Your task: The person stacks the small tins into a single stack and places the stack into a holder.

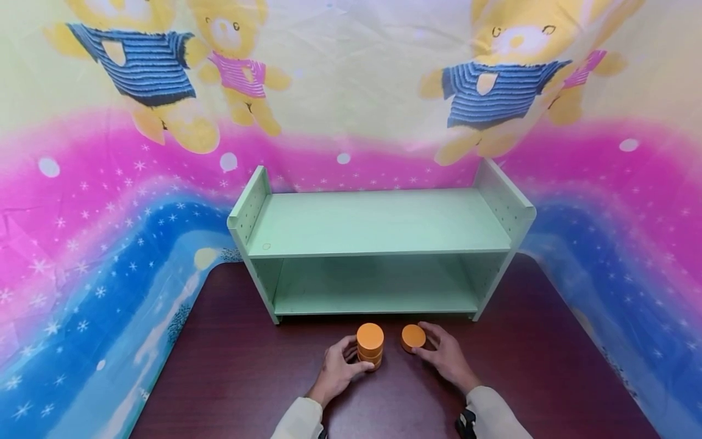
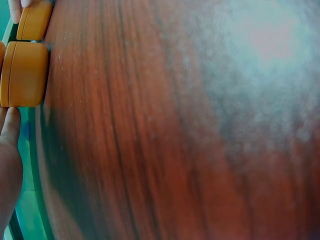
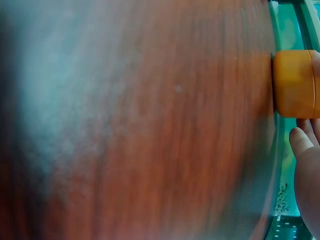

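Note:
Just in front of the shelf, two round orange lidded jars (image 1: 370, 339) stand stacked upright. My left hand (image 1: 336, 371) holds this stack from its left side, thumb at the front and fingers behind. A short gap to the right, a single orange lidded jar (image 1: 414, 338) sits on the table, with my right hand (image 1: 446, 358) gripping it between thumb and fingers. The left wrist view shows the stack's lower jar (image 2: 26, 75) resting on the wood, its upper one cut off by the frame. An orange jar (image 3: 294, 84) also shows at the right wrist view's edge.
A pale green two-tier shelf (image 1: 378, 222) with raised side panels stands right behind the jars. Beneath everything is a dark reddish-brown table (image 1: 230, 366). Cloth printed with bears (image 1: 340, 122) hangs behind the table and along both sides.

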`<state>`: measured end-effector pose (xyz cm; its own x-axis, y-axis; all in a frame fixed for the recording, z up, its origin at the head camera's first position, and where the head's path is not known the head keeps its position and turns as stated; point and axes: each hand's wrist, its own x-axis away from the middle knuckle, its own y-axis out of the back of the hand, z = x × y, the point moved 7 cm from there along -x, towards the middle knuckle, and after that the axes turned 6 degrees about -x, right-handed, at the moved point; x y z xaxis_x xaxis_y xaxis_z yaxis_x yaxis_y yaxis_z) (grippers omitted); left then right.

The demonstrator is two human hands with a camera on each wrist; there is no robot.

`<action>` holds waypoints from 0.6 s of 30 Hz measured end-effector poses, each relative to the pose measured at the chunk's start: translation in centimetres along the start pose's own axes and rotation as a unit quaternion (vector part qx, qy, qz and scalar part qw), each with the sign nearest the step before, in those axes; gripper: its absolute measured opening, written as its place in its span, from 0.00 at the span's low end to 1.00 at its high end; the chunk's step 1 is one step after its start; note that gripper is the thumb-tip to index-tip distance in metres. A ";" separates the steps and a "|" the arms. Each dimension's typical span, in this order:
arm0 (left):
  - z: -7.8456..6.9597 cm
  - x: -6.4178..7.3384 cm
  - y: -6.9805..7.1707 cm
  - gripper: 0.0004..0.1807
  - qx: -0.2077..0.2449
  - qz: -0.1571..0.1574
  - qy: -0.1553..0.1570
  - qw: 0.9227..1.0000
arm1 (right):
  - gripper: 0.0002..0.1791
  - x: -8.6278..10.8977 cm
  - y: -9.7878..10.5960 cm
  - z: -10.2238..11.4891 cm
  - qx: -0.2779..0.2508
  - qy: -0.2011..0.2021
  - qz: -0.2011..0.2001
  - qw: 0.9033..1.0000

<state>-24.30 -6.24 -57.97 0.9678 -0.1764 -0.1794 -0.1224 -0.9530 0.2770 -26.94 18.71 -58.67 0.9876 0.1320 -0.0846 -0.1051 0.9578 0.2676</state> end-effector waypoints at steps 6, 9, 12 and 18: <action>0.1 0.0 0.0 0.32 0.004 0.002 0.004 1.000 | 0.36 -0.1 -0.1 0.0 0.007 0.014 0.000 1.000; 0.1 0.0 0.0 0.32 0.006 0.002 0.002 1.000 | 0.35 -0.1 -0.2 -0.1 0.008 0.014 0.002 1.000; 0.0 0.0 0.0 0.32 0.007 0.002 -0.002 1.000 | 0.35 -0.2 -0.2 -0.2 0.010 0.011 0.000 1.000; -1.8 0.3 0.3 0.30 0.014 0.006 0.004 1.000 | 0.35 -0.1 -0.1 0.4 0.006 0.004 0.000 1.000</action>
<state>-23.64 -6.08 -56.21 0.9681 -0.1852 -0.1690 -0.1389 -0.9574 0.2532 -27.00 18.52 -58.34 0.9867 0.1338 -0.0922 -0.1032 0.9545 0.2798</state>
